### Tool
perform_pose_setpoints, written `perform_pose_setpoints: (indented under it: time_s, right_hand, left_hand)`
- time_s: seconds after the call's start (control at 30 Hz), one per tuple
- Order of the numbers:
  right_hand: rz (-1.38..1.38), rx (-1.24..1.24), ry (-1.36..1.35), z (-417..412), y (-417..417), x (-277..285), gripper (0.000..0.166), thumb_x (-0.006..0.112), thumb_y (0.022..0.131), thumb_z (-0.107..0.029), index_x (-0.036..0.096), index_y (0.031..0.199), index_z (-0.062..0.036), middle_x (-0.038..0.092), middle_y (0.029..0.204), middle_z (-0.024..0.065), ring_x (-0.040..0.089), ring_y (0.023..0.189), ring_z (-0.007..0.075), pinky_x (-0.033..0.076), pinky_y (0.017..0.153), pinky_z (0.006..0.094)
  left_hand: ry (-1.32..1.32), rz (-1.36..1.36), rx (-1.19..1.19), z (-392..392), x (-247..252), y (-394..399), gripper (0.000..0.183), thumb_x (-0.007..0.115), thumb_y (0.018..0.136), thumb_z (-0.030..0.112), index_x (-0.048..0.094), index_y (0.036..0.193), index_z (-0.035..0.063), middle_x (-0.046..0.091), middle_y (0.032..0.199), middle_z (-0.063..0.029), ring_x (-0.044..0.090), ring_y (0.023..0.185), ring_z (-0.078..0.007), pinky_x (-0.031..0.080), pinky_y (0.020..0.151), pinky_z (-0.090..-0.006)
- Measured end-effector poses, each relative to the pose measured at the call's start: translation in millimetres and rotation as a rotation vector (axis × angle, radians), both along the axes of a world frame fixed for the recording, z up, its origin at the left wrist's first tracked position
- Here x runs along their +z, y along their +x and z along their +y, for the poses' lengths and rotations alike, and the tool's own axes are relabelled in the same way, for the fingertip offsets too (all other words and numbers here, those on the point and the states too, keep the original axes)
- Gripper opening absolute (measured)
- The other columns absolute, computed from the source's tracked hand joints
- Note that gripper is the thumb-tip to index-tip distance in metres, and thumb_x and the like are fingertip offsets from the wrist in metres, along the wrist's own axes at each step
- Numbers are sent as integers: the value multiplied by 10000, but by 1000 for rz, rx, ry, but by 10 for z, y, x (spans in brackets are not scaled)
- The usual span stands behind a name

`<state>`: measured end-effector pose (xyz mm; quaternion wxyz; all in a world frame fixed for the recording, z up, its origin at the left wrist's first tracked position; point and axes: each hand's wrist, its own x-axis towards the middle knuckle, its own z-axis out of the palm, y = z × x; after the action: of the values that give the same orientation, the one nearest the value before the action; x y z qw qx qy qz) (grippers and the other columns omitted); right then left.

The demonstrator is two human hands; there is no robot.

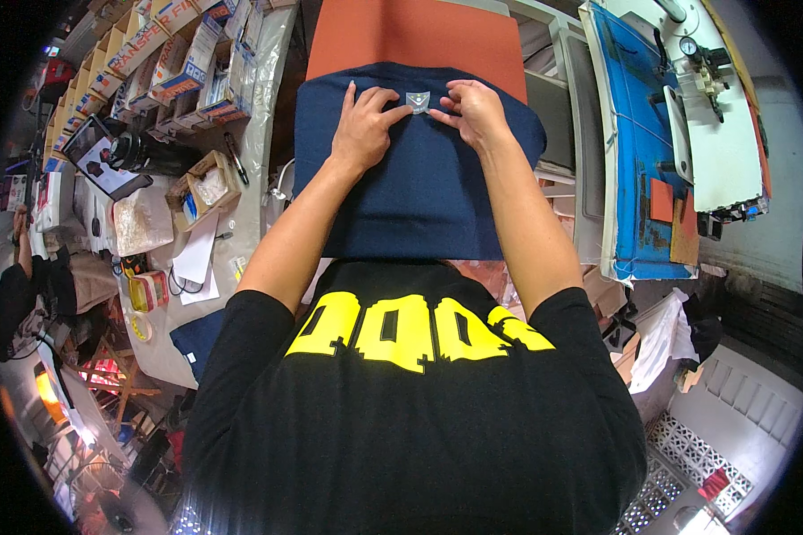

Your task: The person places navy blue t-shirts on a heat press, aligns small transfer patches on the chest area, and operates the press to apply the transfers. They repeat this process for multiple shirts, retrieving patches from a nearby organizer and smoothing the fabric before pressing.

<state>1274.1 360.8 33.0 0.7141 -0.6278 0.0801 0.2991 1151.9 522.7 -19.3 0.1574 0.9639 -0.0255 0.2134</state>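
Note:
A small shield-shaped transfer with an emblem lies on navy fabric, near its far edge. The cloth, seemingly a garment, is spread over an orange-red pad. My left hand rests palm down on the cloth with fingers spread, its thumb tip at the transfer's lower left corner. On the other side, my right hand has its fingers partly curled and one fingertip by the lower right corner. Neither hand grips anything; whether the fingertips press on the transfer cannot be told.
To the left, a worktable bears cardboard boxes, a black bottle, a tablet, a marker and a small open box. A blue-topped machine bed with a pressure gauge stands at right. Another person's arm shows far left.

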Motion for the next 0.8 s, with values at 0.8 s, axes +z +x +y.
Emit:
perform_pose_setpoints:
  time_s: [0.8]
  right_hand:
    - [-1504,280,-784,-305,-472,-525,361,656,781,-100,723,1136,-110,615,1238,131,543,1212,328,421,1029,484]
  left_hand:
    - [-21,-39,-2,-8,-36,11,470,545,800,-33,724,1160,211,619,1208,-63,560,1218,-266,295,1131,-622]
